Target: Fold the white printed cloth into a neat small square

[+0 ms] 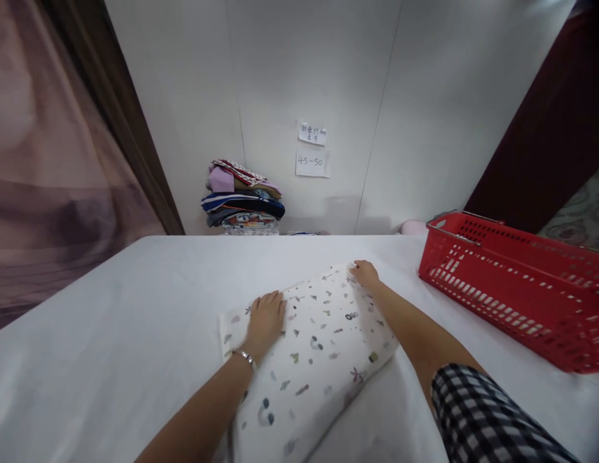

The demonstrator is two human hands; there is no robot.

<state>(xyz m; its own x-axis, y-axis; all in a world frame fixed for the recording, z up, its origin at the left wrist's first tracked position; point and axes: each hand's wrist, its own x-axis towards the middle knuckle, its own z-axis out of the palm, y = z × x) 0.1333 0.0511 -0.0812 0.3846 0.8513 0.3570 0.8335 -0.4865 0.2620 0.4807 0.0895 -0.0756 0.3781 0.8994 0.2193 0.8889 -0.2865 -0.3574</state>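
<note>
A white cloth (pixel 318 360) printed with small motifs, rainbows among them, lies folded on the white-covered table in front of me. Its near part runs out of the bottom of the view. My left hand (pixel 267 319) rests flat on its upper left part, fingers stretched out, a silver bracelet on the wrist. At the far right corner, my right hand (pixel 365 274) has its fingers closed on the cloth's edge. The fabric's lower right side hangs in a loose, shadowed fold.
A red plastic basket (pixel 502 283) stands on the table's right side. Beyond the far edge is a stack of folded clothes (pixel 244 199) against the pale wall. Two paper notes (pixel 313 162) are stuck there. A pinkish curtain (pixel 53 161) hangs at left.
</note>
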